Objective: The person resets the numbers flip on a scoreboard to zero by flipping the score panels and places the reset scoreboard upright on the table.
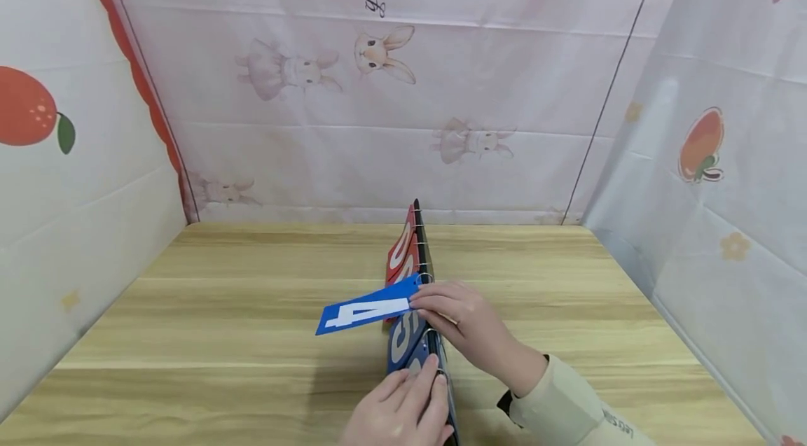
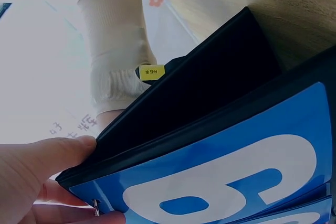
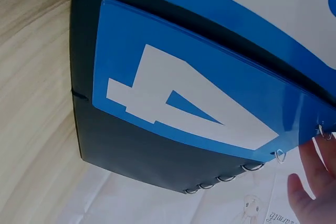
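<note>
A black flip scoreboard [image 1: 424,250] stands tent-like on the table, its cards hung from metal rings [image 3: 226,178] along the top. My right hand [image 1: 463,323] pinches the ring-side end of a blue card with a white 4 [image 1: 366,313], which sticks out to the left in the head view. Nearer to me, my left hand [image 1: 403,407] grips the scoreboard's top edge, thumb on one side and fingers on the other. Below that hand, the left wrist view shows another blue number card [image 2: 294,124]. Red number cards [image 1: 403,246] hang at the far end.
The wood-grain table [image 1: 252,292] spreads out on both sides of the scoreboard. Printed cloth walls [image 1: 302,166] enclose its back and sides. A beige sleeve [image 1: 567,397] covers the right forearm.
</note>
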Demonstrator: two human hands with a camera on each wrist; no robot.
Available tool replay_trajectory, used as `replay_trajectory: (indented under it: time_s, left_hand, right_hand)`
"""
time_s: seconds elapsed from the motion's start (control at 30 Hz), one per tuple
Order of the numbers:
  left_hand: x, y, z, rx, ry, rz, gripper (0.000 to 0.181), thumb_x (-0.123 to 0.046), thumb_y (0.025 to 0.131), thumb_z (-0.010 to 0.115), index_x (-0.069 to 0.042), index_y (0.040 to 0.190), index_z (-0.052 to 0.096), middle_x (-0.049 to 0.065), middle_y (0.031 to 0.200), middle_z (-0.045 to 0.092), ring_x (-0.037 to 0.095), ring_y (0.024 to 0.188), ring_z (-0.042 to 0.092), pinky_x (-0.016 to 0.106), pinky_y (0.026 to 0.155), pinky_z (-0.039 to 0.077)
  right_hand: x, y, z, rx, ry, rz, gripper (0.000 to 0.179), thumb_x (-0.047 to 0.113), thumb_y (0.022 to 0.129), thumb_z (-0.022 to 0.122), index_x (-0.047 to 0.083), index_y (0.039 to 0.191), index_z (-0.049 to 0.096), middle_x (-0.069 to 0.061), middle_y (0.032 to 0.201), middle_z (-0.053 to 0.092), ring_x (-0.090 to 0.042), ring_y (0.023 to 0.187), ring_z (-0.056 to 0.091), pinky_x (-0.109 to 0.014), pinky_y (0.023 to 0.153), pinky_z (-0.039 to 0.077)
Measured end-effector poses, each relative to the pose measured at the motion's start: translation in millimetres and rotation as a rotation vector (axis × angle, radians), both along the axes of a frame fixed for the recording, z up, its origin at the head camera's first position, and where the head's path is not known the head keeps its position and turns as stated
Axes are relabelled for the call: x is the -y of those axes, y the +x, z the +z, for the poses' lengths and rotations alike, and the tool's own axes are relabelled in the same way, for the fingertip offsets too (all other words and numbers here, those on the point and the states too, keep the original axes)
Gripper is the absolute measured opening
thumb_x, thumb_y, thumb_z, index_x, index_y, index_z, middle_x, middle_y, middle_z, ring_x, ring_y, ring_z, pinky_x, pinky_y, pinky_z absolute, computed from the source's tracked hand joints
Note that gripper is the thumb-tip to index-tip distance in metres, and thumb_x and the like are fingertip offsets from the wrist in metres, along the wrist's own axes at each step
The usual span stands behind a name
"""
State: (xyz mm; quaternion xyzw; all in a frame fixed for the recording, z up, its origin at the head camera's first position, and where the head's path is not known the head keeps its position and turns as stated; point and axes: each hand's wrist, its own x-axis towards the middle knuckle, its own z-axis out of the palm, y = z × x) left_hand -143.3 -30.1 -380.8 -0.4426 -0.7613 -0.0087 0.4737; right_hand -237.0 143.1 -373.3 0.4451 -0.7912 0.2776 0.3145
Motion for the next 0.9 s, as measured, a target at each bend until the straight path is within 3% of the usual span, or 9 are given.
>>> replay_trajectory:
  time_s: [0.07,0.17,0.3,0.53,0.73,0.9]
  left_hand:
    - [-0.5,-0.6,0.5,-0.021,0.001,-0.004,0.047,-0.028,0.101,0.029,-0.007,0.092,0.07,0.01,0.097,0.069,0.011,0.07,0.066,0.025,0.069,0.053]
    - [-1.2,-0.1,1.2,-0.001,0.006,-0.002,0.047,-0.029,0.101,0.029,-0.007,0.092,0.07,0.01,0.098,0.069,0.011,0.07,0.066,0.026,0.069,0.053]
    - [-2.0,1.4,0.1,0.07,0.001,0.007,0.049,-0.03,0.101,0.027,-0.008,0.093,0.07,0.009,0.1,0.069,0.011,0.072,0.067,0.027,0.07,0.053]
    - [-2.0,-2.6,-2.1,-0.086,0.028,-0.024,0.045,-0.026,0.1,0.031,-0.007,0.088,0.07,0.01,0.094,0.07,0.011,0.066,0.065,0.025,0.066,0.053]
    - [-0.4,-0.1,2.0,0.015,-0.013,-0.005,0.05,-0.029,0.101,0.025,-0.006,0.094,0.069,0.012,0.1,0.069,0.012,0.075,0.067,0.026,0.07,0.053]
    - [0.1,2.0,1.7,0.026,-0.021,-0.001,0.049,-0.029,0.101,0.025,-0.006,0.095,0.069,0.012,0.101,0.068,0.011,0.075,0.067,0.025,0.071,0.053]
  right_hand:
    - [-0.6,-1.1,0.1,0.004,0.013,0.012,0.018,0.014,0.093,0.057,0.006,0.104,0.069,-0.003,0.106,0.067,-0.02,0.103,0.06,-0.035,0.086,0.049]
    - [-1.5,-1.8,1.0,0.027,0.037,0.011,0.017,0.01,0.091,0.059,0.006,0.105,0.069,-0.003,0.107,0.066,-0.021,0.106,0.059,-0.036,0.088,0.048]
    - [-3.7,-1.8,1.5,0.071,0.058,-0.004,0.018,0.013,0.092,0.059,0.008,0.106,0.068,-0.002,0.108,0.066,-0.02,0.108,0.058,-0.037,0.089,0.047]
    - [-3.9,-5.1,0.9,0.095,0.104,0.056,0.018,0.015,0.095,0.054,0.008,0.104,0.067,-0.002,0.106,0.066,-0.021,0.108,0.056,-0.037,0.091,0.046]
    - [-4.9,-7.7,6.2,0.136,0.116,0.083,0.015,0.013,0.096,0.052,0.01,0.101,0.067,0.001,0.103,0.064,-0.021,0.112,0.052,-0.036,0.093,0.044]
    - [-6.0,-5.6,5.9,0.18,0.124,0.086,0.015,0.01,0.095,0.052,0.011,0.102,0.066,0.002,0.104,0.064,-0.021,0.114,0.05,-0.037,0.094,0.043]
